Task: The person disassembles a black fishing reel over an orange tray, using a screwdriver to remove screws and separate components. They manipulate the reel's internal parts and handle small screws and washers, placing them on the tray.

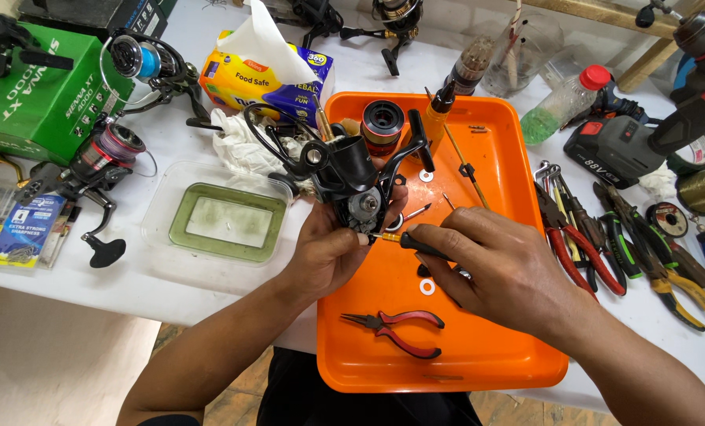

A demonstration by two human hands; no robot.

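A white table (210, 280) carries an orange tray (518, 355), clear tub (159, 201), green box (45, 102) and pliers (668, 268).

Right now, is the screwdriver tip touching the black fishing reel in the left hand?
Touching. In the head view, the screwdriver held by the right hand has its tip against the body of the black fishing reel gripped by the left hand.

Glossy orange plastic tray (518, 347), black metal reel (352, 177), crumpled white cloth (238, 142)

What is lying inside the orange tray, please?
Red-handled pliers, white washers, a spool and thin rods lie in the orange tray. The hands cover part of its floor.
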